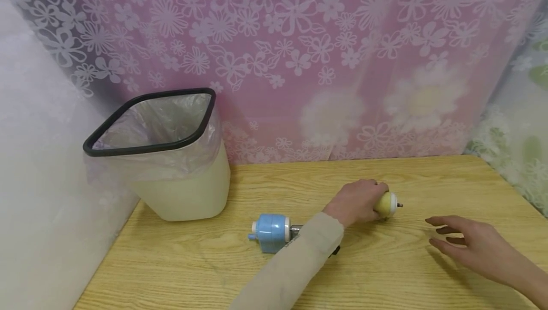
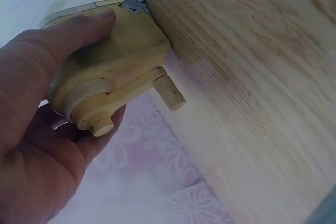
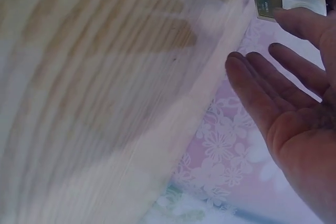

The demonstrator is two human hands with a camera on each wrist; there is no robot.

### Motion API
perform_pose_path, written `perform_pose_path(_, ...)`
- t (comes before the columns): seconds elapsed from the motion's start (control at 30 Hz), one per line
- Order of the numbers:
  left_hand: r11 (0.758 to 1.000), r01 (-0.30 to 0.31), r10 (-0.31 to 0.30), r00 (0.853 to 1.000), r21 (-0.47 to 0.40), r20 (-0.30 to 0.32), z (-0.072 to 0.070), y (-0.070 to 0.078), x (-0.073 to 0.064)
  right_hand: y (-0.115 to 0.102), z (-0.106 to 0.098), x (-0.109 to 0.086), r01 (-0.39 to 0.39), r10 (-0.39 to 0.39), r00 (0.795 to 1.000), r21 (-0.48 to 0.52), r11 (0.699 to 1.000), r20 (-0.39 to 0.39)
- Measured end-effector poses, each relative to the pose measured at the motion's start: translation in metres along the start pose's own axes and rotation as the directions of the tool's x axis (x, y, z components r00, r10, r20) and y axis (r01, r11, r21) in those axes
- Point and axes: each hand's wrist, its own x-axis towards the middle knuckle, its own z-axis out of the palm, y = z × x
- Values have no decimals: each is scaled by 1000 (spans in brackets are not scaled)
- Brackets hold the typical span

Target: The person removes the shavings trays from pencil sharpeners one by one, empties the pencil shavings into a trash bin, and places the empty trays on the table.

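Observation:
My left hand (image 1: pixel 357 201) grips a yellow hand-crank pencil sharpener (image 1: pixel 384 205) low over the right part of the table. In the left wrist view, the thumb lies across the sharpener's body (image 2: pixel 131 38), and its crank handle (image 2: pixel 136 87) sticks out past the fingers. My right hand (image 1: pixel 477 248) hovers to the right of it, fingers spread and holding nothing. A corner of the sharpener (image 3: pixel 270 3) with a dark label shows beyond the right fingertips in the right wrist view. Behind the left forearm lies a blue crank sharpener (image 1: pixel 272 234), partly hidden by the sleeve.
A white bin (image 1: pixel 188 196) with a black rim and a clear plastic liner stands at the table's back left. The wooden table (image 1: pixel 205 267) ends at a pink flowered curtain (image 1: pixel 274 62) behind, with pale sheeting on both sides.

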Motion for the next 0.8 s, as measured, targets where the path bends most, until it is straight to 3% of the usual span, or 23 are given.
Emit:
perform_pose_path(0.13,1000,-1,1,1000,-4,2,-3,-1,-5,-7,3,6,73,-71,993,13,997,-89)
perform_pose_path(0.33,999,-32,32,999,-30,-7,-15,-4,-15,-21,5,17,174,-158,961,56,983,-226)
perform_pose_path(0.6,984,-131,124,990,-117,-62,-38,-13,-34,-47,11,33,197,-124,957,276,941,-261)
perform_pose_path(0.7,972,-180,170,982,-151,-77,-43,-20,-45,-58,15,38,245,-156,946,311,918,-283)
perform_pose_path(0.8,960,-204,190,978,-190,-90,-48,-29,-58,-69,17,44,332,-233,922,320,888,-309)
